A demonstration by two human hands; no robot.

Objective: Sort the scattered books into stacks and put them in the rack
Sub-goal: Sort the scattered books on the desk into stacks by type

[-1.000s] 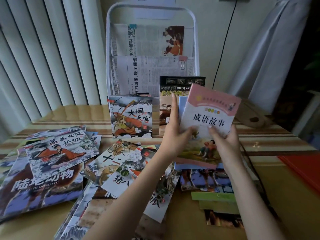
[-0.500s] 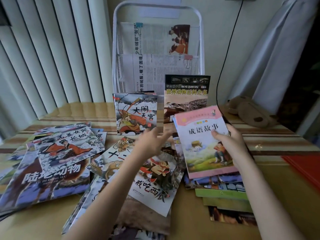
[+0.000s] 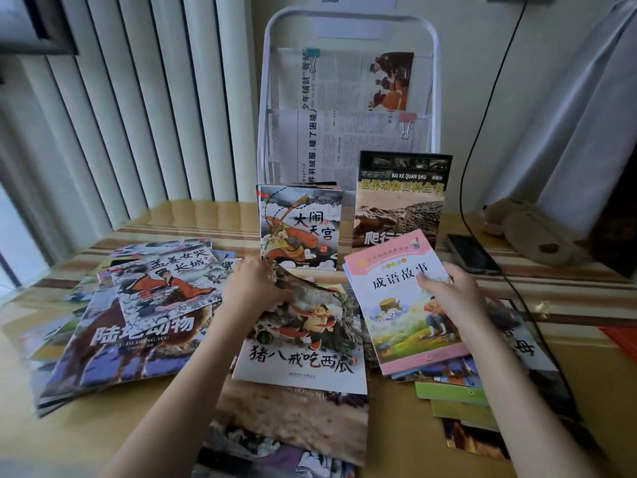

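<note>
Thin picture books lie scattered over the wooden table (image 3: pixel 568 346). My right hand (image 3: pixel 448 291) rests on a pink-covered book (image 3: pixel 396 315), which lies on a small pile at the right. My left hand (image 3: pixel 251 288) grips the top edge of a white picture book with a pig character (image 3: pixel 303 346) and lifts that edge. A white wire rack (image 3: pixel 435 81) stands at the back with newspapers in it. Two books stand at its foot: a monkey-king book (image 3: pixel 300 225) and a dark animal encyclopedia (image 3: pixel 400 198).
A large horse-cover book (image 3: pixel 113 350) with a smaller illustrated book (image 3: pixel 169 284) on it fills the left. A phone (image 3: pixel 472 253) on a black cable and a brown plush toy (image 3: pixel 531 232) lie at the back right. Green books (image 3: pixel 455 398) lie below the pink one.
The pink book has come down from in front of the rack onto the right pile. My left hand let go of it and took the pig book's top edge.
</note>
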